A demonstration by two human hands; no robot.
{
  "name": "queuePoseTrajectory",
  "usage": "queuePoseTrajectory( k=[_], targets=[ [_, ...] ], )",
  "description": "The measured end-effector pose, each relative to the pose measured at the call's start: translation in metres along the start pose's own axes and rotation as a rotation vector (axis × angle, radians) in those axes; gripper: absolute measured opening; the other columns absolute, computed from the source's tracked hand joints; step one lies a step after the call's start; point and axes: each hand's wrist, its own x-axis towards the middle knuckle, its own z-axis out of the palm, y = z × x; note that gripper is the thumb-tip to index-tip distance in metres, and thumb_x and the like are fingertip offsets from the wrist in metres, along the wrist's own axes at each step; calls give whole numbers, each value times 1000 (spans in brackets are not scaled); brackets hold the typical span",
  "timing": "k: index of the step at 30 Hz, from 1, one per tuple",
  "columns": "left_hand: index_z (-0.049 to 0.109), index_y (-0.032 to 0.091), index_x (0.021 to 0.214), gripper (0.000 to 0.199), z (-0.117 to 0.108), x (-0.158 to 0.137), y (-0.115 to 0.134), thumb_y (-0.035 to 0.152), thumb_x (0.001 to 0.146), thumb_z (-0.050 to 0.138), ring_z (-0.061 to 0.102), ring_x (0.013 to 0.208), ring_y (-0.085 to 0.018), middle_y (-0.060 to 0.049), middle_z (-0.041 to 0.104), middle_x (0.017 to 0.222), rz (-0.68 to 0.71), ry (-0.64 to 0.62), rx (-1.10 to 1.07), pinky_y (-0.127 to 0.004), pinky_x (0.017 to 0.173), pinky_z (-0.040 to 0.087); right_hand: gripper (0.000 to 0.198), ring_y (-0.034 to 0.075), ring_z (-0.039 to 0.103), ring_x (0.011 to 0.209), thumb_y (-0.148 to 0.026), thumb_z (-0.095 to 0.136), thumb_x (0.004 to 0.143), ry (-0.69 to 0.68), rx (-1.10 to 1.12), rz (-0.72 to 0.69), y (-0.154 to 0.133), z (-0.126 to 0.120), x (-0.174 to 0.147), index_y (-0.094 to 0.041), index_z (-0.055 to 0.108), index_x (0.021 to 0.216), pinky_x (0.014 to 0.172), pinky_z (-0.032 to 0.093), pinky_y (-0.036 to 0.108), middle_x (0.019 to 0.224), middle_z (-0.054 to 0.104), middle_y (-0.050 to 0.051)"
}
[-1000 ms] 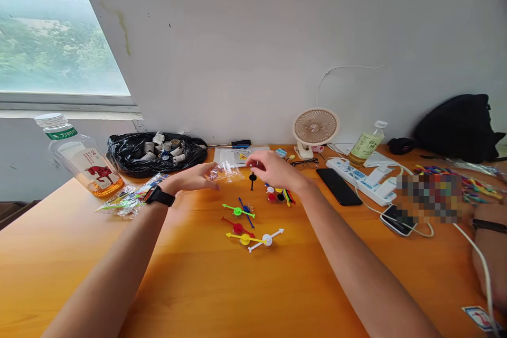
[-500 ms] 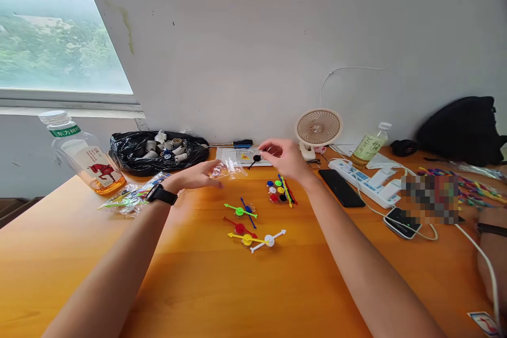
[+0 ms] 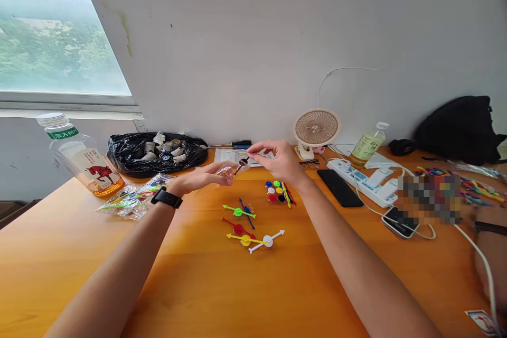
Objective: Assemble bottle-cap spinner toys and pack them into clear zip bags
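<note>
In the head view, my right hand pinches one end of a black arrow spinner above the back of the table. My left hand is closed on a crinkled clear plastic bag, right beside the spinner. Whether the spinner is inside the bag or just in front of it, I cannot tell. Nearer to me lie a green spinner, a blue one, a red one, a yellow one and a white one. Several coloured round pieces rest beside loose coloured arrows.
At left stand a tea bottle, filled plastic packets and a black bag of scraps. To the right are a fan, a black phone, a power strip with cables, and another person's arm.
My right hand has moved slightly left, bringing the black spinner up against the clear bag. My left hand's fingers have closed on the bag.
</note>
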Motion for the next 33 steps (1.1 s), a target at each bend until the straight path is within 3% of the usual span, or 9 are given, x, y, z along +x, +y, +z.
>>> queuePoseTrajectory(
  k=[7, 12, 14, 18, 21, 25, 28, 33],
  targets=[
    [52, 26, 151, 69, 0, -1, 3, 47, 86, 64, 61, 118, -30, -11, 63, 131, -22, -69, -81, -42, 101, 50, 14, 20, 72, 99, -26, 69, 92, -108, -25, -5, 5, 1, -2, -21, 80, 99, 90, 49, 32, 105, 81, 5],
    [51, 30, 152, 67, -8, -6, 2, 44, 87, 63, 63, 109, -26, -7, 62, 122, -141, -113, -76, -38, 94, 53, 16, 17, 68, 83, -28, 65, 93, -201, -132, 61, 13, -4, -2, -18, 76, 98, 74, 47, 27, 93, 78, 5],
    [50, 29, 152, 69, -11, -7, -1, 46, 87, 64, 63, 107, -27, -7, 63, 119, -183, -107, -69, -37, 91, 53, 16, 16, 65, 75, -29, 64, 92, -347, -188, 121, 18, -4, -4, -17, 75, 92, 67, 46, 26, 86, 76, 4],
    [51, 28, 150, 71, -16, -6, -9, 51, 85, 66, 64, 108, -29, -8, 65, 116, -224, -88, -35, -36, 87, 54, 15, 14, 64, 69, -32, 72, 86, -782, -265, 236, 24, 4, -12, -17, 76, 86, 60, 43, 23, 84, 77, 3],
    [56, 28, 145, 68, -18, -5, -14, 54, 84, 67, 65, 106, -28, -7, 66, 115, -235, -77, 1, -35, 85, 54, 23, 14, 65, 67, -41, 82, 77, -970, -285, 283, 20, 16, -17, -19, 76, 82, 55, 40, 23, 83, 77, 2],
    [55, 27, 145, 68, -20, -5, -15, 55, 85, 67, 65, 105, -28, -7, 66, 114, -243, -79, 12, -35, 86, 53, 32, 15, 61, 61, -47, 89, 65, -1045, -405, 312, 7, 30, -20, -21, 72, 70, 49, 36, 26, 72, 74, 1],
    [50, 28, 151, 72, -20, -6, -12, 55, 87, 66, 64, 108, -28, -7, 66, 113, -246, -85, 13, -36, 88, 53, 24, 17, 62, 61, -36, 88, 65, -1046, -498, 306, -1, 35, -21, -21, 70, 68, 48, 35, 27, 72, 73, 2],
    [45, 29, 156, 76, -20, -9, -7, 57, 88, 63, 64, 109, -29, -8, 66, 112, -243, -97, 11, -38, 89, 53, 7, 17, 65, 65, -18, 76, 67, -997, -468, 294, 2, 35, -22, -22, 70, 67, 52, 37, 26, 77, 75, 3]
  ],
)
